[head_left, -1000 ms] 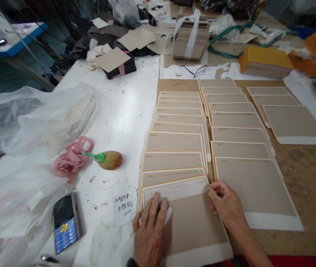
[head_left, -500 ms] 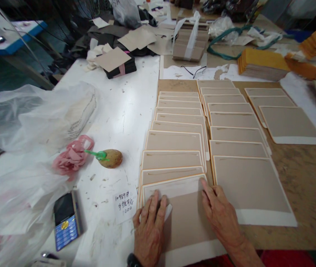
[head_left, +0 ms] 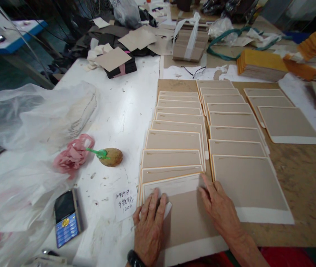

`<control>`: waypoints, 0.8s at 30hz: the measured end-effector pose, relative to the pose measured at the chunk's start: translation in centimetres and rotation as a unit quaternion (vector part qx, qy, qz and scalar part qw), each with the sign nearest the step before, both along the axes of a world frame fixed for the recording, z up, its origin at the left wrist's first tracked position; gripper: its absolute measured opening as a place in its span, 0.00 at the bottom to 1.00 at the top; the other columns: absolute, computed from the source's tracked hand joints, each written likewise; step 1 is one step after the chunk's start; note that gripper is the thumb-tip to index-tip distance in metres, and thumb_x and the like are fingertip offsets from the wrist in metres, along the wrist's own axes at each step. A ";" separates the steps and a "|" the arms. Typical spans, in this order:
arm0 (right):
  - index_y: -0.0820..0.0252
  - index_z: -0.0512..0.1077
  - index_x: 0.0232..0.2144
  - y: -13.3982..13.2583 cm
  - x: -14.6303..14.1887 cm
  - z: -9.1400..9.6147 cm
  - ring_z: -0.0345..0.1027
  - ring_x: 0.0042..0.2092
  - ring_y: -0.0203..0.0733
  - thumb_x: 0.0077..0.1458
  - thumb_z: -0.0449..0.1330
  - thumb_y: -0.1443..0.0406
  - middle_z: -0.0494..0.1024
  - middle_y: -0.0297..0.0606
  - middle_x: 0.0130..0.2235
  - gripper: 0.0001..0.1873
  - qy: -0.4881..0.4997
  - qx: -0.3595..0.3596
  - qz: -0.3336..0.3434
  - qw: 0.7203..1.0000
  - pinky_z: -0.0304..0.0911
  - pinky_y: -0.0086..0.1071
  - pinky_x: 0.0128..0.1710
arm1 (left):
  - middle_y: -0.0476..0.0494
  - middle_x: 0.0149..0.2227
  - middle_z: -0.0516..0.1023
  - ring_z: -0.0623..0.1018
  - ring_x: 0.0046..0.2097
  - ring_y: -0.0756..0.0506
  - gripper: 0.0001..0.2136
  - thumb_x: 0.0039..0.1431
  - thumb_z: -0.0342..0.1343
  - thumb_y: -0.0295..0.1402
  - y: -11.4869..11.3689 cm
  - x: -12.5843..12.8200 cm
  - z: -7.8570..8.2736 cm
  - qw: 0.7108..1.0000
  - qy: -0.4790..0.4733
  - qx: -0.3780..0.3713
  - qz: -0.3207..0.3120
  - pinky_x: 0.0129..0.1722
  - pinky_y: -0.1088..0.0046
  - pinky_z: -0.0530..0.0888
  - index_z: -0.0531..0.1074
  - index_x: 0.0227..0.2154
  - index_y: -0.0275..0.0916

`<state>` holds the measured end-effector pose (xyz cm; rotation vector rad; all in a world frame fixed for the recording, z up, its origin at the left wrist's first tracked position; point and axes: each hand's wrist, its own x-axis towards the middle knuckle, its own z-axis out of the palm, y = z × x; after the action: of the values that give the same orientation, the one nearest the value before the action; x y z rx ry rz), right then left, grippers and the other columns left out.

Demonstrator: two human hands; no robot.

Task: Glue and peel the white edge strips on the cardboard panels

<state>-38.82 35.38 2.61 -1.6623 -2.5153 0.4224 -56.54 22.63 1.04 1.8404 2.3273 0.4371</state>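
Observation:
The nearest taupe panel (head_left: 188, 218), with white bands along its far and near sides, lies at the front of the left column of overlapping panels. My left hand (head_left: 150, 226) rests on its left side, fingers stretched toward the far edge. A small white piece (head_left: 168, 210) pokes out beside the index finger; what it is I cannot make out. My right hand (head_left: 220, 209) touches the same panel near its far right corner, index finger extended and the others bent loosely. Beside it lies the front panel (head_left: 251, 185) of the middle column.
A third, shorter column of panels (head_left: 290, 124) lies to the right on the brown board (head_left: 308, 185). Left of the panels are a handwritten note (head_left: 125, 202), a keypad phone (head_left: 66, 218), a brown oval object with a green tip (head_left: 110, 157) and pink strips (head_left: 73, 154).
My right hand has shifted very slightly toward the far right corner of the panel. My left hand stays in place, and the camera view has moved a little.

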 end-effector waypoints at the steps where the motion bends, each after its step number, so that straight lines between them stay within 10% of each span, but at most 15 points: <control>1: 0.62 0.56 0.54 0.1 -0.1 0.0 0.67 0.33 0.43 0.59 0.43 0.61 0.69 0.43 0.35 0.22 0.007 -0.002 -0.015 1.000 0.64 0.34 0.27 | 0.47 0.58 0.61 0.63 0.55 0.46 0.33 0.44 0.47 0.16 0.0 0.0 0.0 1.000 0.000 -0.002 0.000 0.49 0.63 0.54 0.56 0.55 0.49; 24: 0.60 0.56 0.52 -0.6 0.7 0.1 0.66 0.33 0.42 0.57 0.45 0.56 0.68 0.42 0.35 0.23 0.098 -0.006 -0.048 0.994 0.66 0.38 0.34 | 0.47 0.58 0.61 0.62 0.55 0.46 0.31 0.47 0.46 0.17 -0.1 -0.1 0.1 1.000 0.016 -0.009 -0.005 0.48 0.63 0.55 0.55 0.55 0.49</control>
<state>-38.16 34.80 2.71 -1.6479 -2.2884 0.5618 -56.61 22.50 1.14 1.8623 2.3338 0.3870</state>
